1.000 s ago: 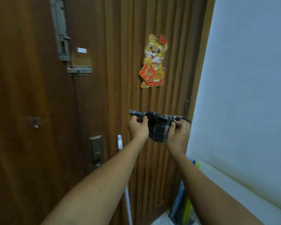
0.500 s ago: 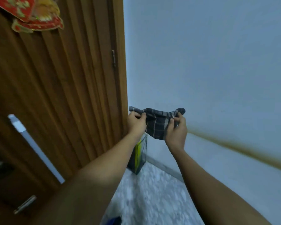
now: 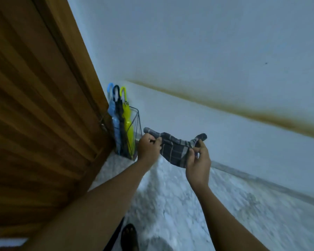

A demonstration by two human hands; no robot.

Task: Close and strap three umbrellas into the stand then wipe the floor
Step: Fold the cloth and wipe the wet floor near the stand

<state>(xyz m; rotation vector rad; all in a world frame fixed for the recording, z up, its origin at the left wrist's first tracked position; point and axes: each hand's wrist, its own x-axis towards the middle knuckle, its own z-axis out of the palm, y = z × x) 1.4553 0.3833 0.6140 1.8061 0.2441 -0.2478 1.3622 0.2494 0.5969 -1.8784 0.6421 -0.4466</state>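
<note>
Pale wall point(image 3: 207, 42) and speckled stone floor point(image 3: 188, 205) are meeting in a corner beside a ribbed wooden door point(image 3: 34, 115). The left hand point(image 3: 149, 147) is pinching one top corner of a dark plaid cloth point(image 3: 174, 151), and the right hand point(image 3: 198, 165) is pinching the other, so the cloth is hanging between them above the floor. Just beyond the left hand, a black wire umbrella stand point(image 3: 137, 122) is sitting in the corner, holding three closed umbrellas upright side by side: a blue umbrella point(image 3: 114, 120), a dark umbrella point(image 3: 120, 122) and a yellow umbrella point(image 3: 127, 122), hooked handles up. A brownish streak point(image 3: 261, 115) is running along the wall.
</note>
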